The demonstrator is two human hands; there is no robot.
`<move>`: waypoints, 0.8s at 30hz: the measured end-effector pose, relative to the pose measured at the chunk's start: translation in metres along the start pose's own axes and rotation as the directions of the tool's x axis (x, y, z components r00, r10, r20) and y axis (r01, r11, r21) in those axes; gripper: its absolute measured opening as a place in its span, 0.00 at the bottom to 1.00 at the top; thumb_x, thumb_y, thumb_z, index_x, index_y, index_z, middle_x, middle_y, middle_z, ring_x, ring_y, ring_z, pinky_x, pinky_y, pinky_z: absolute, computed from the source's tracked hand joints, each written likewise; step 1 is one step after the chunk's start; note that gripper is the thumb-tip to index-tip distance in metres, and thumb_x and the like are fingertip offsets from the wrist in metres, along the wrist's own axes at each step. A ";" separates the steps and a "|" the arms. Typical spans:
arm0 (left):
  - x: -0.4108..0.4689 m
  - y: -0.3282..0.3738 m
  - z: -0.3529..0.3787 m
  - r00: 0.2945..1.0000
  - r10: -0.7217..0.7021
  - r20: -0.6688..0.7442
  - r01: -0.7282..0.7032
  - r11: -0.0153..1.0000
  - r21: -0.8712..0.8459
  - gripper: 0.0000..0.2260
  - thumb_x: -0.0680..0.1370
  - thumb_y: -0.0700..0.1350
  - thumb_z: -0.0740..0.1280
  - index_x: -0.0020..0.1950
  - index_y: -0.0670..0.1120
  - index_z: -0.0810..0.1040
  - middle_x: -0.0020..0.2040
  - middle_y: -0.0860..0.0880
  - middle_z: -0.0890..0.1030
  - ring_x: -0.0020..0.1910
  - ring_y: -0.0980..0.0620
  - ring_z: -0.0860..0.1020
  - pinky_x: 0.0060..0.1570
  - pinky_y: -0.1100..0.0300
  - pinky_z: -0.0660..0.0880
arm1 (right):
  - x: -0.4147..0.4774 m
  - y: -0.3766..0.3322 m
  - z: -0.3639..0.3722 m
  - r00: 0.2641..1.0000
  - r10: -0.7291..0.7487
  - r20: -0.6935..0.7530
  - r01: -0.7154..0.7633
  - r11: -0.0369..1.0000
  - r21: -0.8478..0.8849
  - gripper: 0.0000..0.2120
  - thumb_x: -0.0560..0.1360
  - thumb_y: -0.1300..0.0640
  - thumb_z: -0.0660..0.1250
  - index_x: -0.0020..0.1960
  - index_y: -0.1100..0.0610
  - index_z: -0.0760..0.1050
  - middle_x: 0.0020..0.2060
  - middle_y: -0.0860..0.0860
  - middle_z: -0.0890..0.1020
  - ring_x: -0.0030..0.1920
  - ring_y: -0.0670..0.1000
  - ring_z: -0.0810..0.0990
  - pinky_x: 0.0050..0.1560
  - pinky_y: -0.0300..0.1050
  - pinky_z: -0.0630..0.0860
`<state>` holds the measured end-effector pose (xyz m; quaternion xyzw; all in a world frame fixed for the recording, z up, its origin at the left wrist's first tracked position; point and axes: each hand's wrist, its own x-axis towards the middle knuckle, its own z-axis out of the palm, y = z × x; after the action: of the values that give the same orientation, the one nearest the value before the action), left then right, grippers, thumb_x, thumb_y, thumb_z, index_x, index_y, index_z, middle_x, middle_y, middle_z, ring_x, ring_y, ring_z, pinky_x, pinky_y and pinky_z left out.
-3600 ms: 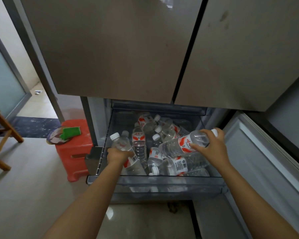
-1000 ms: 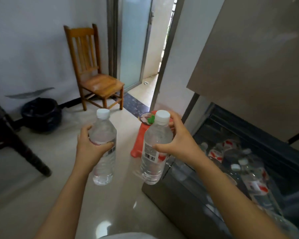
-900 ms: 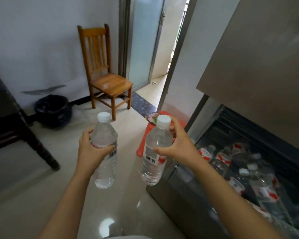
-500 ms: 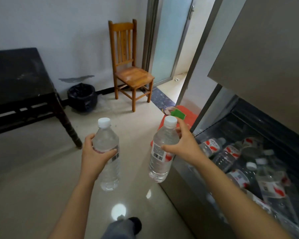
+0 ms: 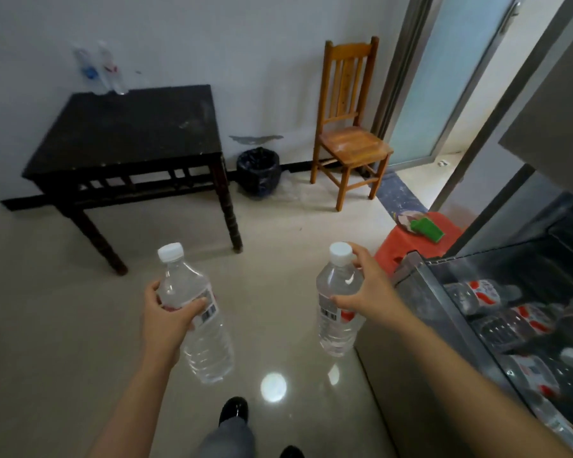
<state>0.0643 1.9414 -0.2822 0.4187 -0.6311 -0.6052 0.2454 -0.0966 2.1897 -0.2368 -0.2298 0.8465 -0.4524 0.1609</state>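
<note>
I turned since 0.5 s ago: black table (image 5: 129,127) now in full view. L hand (image 5: 166,320) wraps left bottle (image 5: 209,352), R hand (image 5: 368,292) pinches right bottle (image 5: 338,328) up top, both in air before table. R hold thin; btl may slip, fall.

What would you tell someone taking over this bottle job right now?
Left hand grips one water bottle round its middle, tilted.
Right hand holds a second water bottle near its top, upright.
Both hang over the floor beside the open fridge drawer, which holds more bottles.
Done: both out of the drawer.
Left, probably: set them on the black table, where two other bottles stand at the far edge, then shut the drawer.
</note>
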 end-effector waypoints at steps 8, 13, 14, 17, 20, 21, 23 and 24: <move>-0.009 -0.013 -0.087 0.962 -0.001 -0.271 -0.002 1.000 -0.011 0.29 0.66 0.36 0.75 0.62 0.46 0.67 0.53 0.46 0.74 0.49 0.45 0.75 0.50 0.49 0.73 | 0.011 -0.041 0.072 0.962 -0.166 0.216 0.164 0.986 0.025 0.39 0.62 0.58 0.76 0.64 0.40 0.60 0.58 0.48 0.71 0.58 0.49 0.72 0.58 0.46 0.73; -0.018 -0.023 -0.144 0.942 -0.049 -0.331 0.026 0.997 -0.072 0.35 0.54 0.47 0.77 0.58 0.49 0.68 0.50 0.49 0.76 0.46 0.47 0.77 0.48 0.50 0.74 | 0.009 -0.071 0.138 0.938 -0.217 0.269 0.215 0.976 0.035 0.37 0.61 0.61 0.76 0.57 0.33 0.60 0.55 0.47 0.71 0.57 0.49 0.72 0.56 0.43 0.73; -0.019 -0.025 -0.159 0.938 -0.050 -0.342 0.019 0.996 -0.091 0.34 0.54 0.47 0.75 0.57 0.49 0.67 0.48 0.49 0.76 0.45 0.48 0.77 0.46 0.51 0.74 | 0.008 -0.080 0.154 0.934 -0.226 0.277 0.226 0.974 0.032 0.36 0.62 0.62 0.75 0.55 0.33 0.60 0.55 0.47 0.71 0.56 0.48 0.72 0.54 0.39 0.72; -0.019 -0.027 -0.201 0.929 -0.044 -0.367 0.000 0.993 -0.118 0.30 0.57 0.44 0.75 0.56 0.50 0.67 0.46 0.53 0.76 0.44 0.50 0.77 0.46 0.53 0.73 | 0.000 -0.109 0.201 0.901 -0.253 0.352 0.281 0.959 -0.031 0.35 0.62 0.61 0.75 0.59 0.38 0.62 0.55 0.48 0.70 0.54 0.46 0.71 0.48 0.28 0.67; -0.014 -0.034 -0.268 0.916 -0.018 -0.400 -0.031 0.993 -0.115 0.27 0.64 0.36 0.76 0.56 0.50 0.67 0.46 0.53 0.76 0.46 0.47 0.77 0.45 0.54 0.72 | -0.015 -0.147 0.263 0.853 -0.303 0.425 0.367 0.927 -0.076 0.36 0.62 0.57 0.76 0.65 0.46 0.63 0.57 0.49 0.70 0.56 0.48 0.71 0.55 0.35 0.68; -0.012 -0.035 -0.287 0.911 -0.016 -0.413 -0.029 0.994 -0.101 0.26 0.65 0.35 0.75 0.57 0.50 0.67 0.47 0.51 0.76 0.47 0.46 0.76 0.45 0.54 0.72 | -0.019 -0.159 0.279 0.845 -0.309 0.437 0.371 0.926 -0.063 0.37 0.61 0.56 0.76 0.65 0.45 0.63 0.57 0.48 0.70 0.57 0.48 0.71 0.56 0.38 0.69; -0.009 -0.035 -0.331 0.901 -0.007 -0.434 -0.034 0.996 -0.087 0.27 0.66 0.36 0.74 0.60 0.49 0.67 0.52 0.48 0.75 0.50 0.46 0.76 0.48 0.52 0.73 | -0.027 -0.190 0.312 0.839 -0.319 0.440 0.363 0.932 -0.015 0.36 0.61 0.58 0.76 0.63 0.42 0.62 0.55 0.44 0.71 0.56 0.46 0.71 0.55 0.38 0.71; -0.007 -0.035 -0.350 0.896 0.001 -0.444 -0.037 0.997 -0.072 0.29 0.66 0.37 0.74 0.62 0.49 0.66 0.53 0.48 0.74 0.51 0.46 0.75 0.49 0.50 0.73 | -0.030 -0.203 0.325 0.838 -0.328 0.437 0.356 0.934 0.018 0.36 0.61 0.60 0.76 0.61 0.42 0.62 0.53 0.42 0.71 0.54 0.44 0.72 0.53 0.35 0.71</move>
<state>0.3617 1.7548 -0.2635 0.5295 -0.5383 -0.5157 0.4049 0.1343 1.8830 -0.2394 -0.4768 0.7488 -0.3841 0.2540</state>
